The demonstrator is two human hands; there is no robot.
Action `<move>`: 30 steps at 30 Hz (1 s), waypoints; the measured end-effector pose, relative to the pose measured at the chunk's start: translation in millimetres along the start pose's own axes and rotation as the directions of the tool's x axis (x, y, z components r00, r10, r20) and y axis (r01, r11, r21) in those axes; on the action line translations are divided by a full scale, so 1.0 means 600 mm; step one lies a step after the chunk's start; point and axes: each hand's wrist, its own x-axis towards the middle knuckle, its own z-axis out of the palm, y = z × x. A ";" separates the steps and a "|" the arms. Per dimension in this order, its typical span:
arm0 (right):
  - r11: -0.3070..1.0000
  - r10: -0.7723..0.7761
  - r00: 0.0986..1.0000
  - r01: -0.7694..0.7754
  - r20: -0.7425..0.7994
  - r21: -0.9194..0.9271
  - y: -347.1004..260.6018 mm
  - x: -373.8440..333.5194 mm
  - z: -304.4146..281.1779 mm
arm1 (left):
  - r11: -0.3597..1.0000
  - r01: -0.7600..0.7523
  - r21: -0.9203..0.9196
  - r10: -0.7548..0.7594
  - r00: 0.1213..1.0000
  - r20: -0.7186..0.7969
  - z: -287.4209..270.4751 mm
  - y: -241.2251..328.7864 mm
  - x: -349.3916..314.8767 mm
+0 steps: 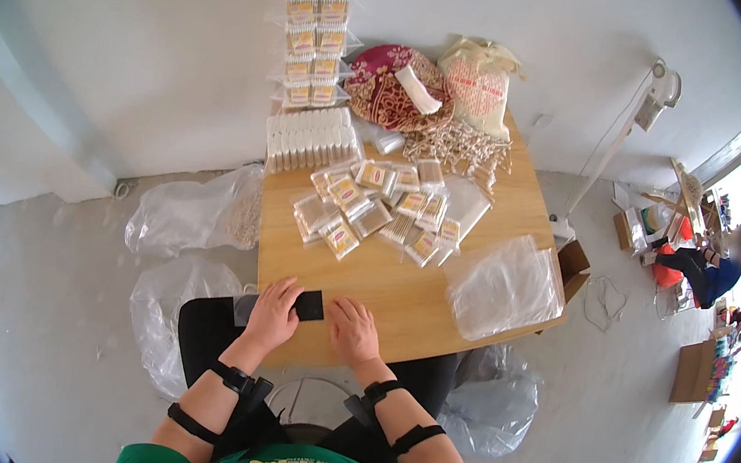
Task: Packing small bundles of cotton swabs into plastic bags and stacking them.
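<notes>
At the near edge of the table, my left hand (273, 314) lies over a small flat black rectangle (311, 305), its fingers and thumb apart. A greyish translucent piece (243, 309) shows on the other side of that hand; whether it joins the black one is hidden. My right hand (355, 330) rests on the wood just right of the black piece, fingers loosely bent and nothing visible in them. Farther up the table lie several clear packs of cotton swabs (349, 196) with yellow-and-white labels.
White bundled packs (312, 140) stand at the back left below a tall stack of swab packs (313, 39). Loose swabs (464, 150), a patterned cushion (379, 85) and a cloth sack (481, 83) are behind. Clear bags (512, 286) cover the right edge. A person (715, 269) sits far right.
</notes>
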 end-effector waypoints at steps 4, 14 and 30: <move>0.982 -0.004 1.000 0.010 -0.030 0.189 0.027 0.067 -0.038 | 0.995 0.021 0.099 0.007 0.961 -0.277 0.041 -0.026 0.062; 0.919 0.090 0.996 -0.083 0.000 -0.386 0.232 0.487 -0.218 | 0.987 0.077 0.138 -0.039 0.965 -0.259 0.053 -0.022 0.113; 0.964 0.142 0.927 -0.210 -0.348 -0.165 0.400 0.693 -0.154 | 0.982 0.108 0.153 -0.091 0.989 -0.116 0.045 -0.029 0.122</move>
